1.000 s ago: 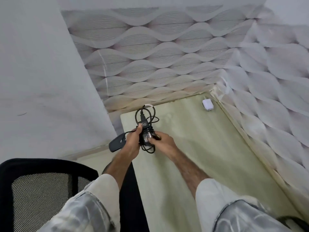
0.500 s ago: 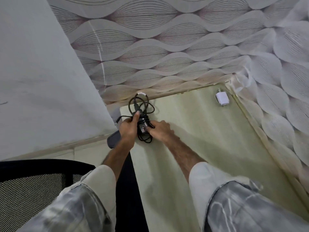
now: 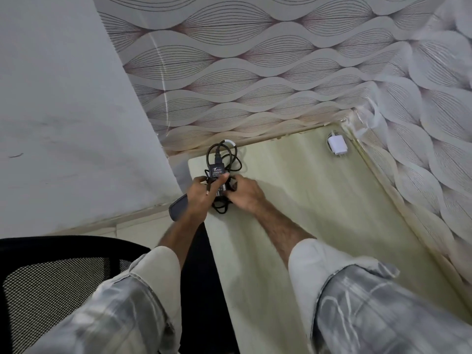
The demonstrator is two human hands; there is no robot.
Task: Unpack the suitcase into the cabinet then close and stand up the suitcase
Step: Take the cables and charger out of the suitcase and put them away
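Power adapter (image 3: 217,178), cable coiled, lies between both hands above the shelf (image 3: 293,200), long axis toward the back wall; left hand (image 3: 201,194) and right hand (image 3: 245,191) both grip it.

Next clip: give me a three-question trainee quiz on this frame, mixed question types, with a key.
1. True or false: both hands are on the black adapter.
2. Multiple choice: where does the white charger lie? A) in the shelf's far right corner B) in the left hand C) on the chair
3. Fill in: the dark flat object sticks out below the ___ hand.

Key:
1. True. The left hand and right hand both hold the adapter and its coiled cable over the shelf.
2. A
3. left
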